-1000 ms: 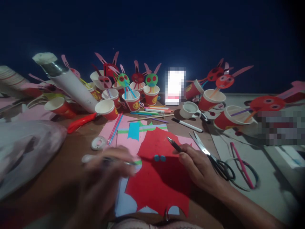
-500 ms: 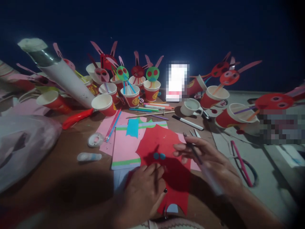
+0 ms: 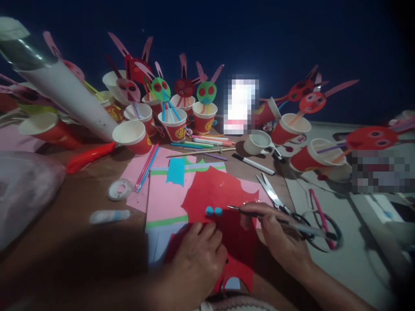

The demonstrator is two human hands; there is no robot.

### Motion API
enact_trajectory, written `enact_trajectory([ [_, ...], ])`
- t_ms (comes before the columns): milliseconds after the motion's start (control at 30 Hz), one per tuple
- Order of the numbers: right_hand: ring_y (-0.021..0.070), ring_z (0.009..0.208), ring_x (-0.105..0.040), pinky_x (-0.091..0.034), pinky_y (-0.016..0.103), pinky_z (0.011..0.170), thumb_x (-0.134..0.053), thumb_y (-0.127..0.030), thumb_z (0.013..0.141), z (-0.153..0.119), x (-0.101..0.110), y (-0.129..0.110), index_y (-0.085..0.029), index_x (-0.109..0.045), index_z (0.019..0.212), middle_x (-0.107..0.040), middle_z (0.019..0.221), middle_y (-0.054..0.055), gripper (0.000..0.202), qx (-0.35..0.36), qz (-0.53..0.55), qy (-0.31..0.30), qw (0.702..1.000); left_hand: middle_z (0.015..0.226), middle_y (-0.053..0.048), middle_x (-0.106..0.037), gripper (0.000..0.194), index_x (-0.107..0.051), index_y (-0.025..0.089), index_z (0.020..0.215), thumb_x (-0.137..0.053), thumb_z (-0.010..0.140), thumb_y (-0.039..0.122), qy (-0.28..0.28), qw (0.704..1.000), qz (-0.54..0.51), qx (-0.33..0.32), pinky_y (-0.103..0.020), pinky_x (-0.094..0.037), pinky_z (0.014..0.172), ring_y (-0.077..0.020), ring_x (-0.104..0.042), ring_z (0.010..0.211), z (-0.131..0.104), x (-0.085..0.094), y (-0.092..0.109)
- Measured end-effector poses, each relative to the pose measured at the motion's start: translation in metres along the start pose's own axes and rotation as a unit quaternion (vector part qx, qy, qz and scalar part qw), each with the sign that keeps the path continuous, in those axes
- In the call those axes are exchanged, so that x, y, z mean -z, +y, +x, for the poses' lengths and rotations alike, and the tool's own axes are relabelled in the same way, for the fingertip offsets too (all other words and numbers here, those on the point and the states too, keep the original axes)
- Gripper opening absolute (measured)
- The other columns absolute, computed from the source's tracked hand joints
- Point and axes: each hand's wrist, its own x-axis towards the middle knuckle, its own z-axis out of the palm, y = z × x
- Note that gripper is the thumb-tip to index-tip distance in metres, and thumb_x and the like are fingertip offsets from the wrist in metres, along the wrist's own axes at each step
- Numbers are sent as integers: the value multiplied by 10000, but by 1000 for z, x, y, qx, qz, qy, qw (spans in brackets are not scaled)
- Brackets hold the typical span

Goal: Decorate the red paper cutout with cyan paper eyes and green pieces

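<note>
At the far left there is a plastic bag [image 3: 26, 194], and behind it a tilted white tube [image 3: 69, 97]. Next are a tape roll [image 3: 119, 189] and, nearer to the person, a small bottle [image 3: 110, 216], both on the brown table [image 3: 78, 250]. Two straws [image 3: 147, 169] lie on pink paper [image 3: 138, 201]; to their right, a blue scrap [image 3: 175, 171] lies on a striped sheet [image 3: 165, 201].

The left hand [image 3: 201, 263] rests on the lower part of the red paper [image 3: 223, 185], its fingers bent and close together; I cannot tell whether it holds something. The red paper lies in front of the person, partly over the striped sheet, with two blue dots [image 3: 209, 211] side by side on it.

The right hand [image 3: 280, 242] has its fingers closed around a pen [image 3: 301, 226]. The tip points left, near the dots; whether it touches the paper, I cannot tell. The scissors [image 3: 274, 196] lie with blades apart, partly hidden by this hand. Farther right, a red cup [image 3: 304, 160] leans.
</note>
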Motion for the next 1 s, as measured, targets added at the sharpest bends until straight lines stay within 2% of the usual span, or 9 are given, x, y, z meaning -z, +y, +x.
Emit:
enact_trajectory([
  [67, 165, 778, -645, -520, 269, 719, -422, -351, 929, -1, 1, -5, -251, -660, 1017, -679, 830, 19, 272, -2, -74, -18, 997, 1044, -95, -655, 208, -638, 131, 880, -585, 806, 318, 6, 1000, 6, 0, -415, -371, 855, -273, -546, 1013, 1, 1, 0],
  [233, 151, 808, -671, -536, 241, 762, -495, -254, 874, 5, -8, -15, -232, -663, 952, -716, 872, 12, 186, -2, -191, -30, 981, 1078, -71, -658, 171, -645, 152, 865, -543, 841, 287, 79, 997, 28, -5, -411, -316, 899, -246, -543, 1020, -1, -7, -2],
  [333, 142, 769, -682, -552, 205, 682, -504, -213, 845, 8, -15, -17, -214, -644, 913, -719, 863, 13, 156, -18, -202, -12, 979, 1118, -50, -647, 161, -650, 172, 880, -562, 845, 301, 105, 994, 32, -8, -392, -298, 905, -226, -529, 1024, -3, -11, -4],
  [433, 137, 664, -678, -554, 195, 607, -531, -227, 829, 8, -19, -16, -204, -623, 844, -710, 757, 6, 96, -45, -206, 7, 977, 1155, -26, -627, 151, -643, 189, 906, -572, 847, 308, 115, 993, 10, 1, -381, -284, 915, -209, -508, 1030, -3, -12, -5],
  [700, 197, 695, -685, -563, 271, 604, -601, -322, 795, -2, -14, 3, -240, -628, 861, -711, 779, 29, 109, -46, -266, 18, 963, 1144, -10, -622, 87, -632, 194, 823, -590, 827, 270, 136, 990, -32, 20, -362, -280, 945, -195, -494, 1012, 0, -13, -6],
  [1000, 199, 684, -679, -563, 281, 596, -591, -335, 817, -1, -15, 5, -255, -604, 862, -701, 780, 18, 92, -43, -269, 12, 962, 1126, -9, -625, 73, -631, 195, 808, -583, 830, 245, 152, 986, -62, 26, -349, -277, 1019, -190, -498, 1032, 1, -14, -8],
])
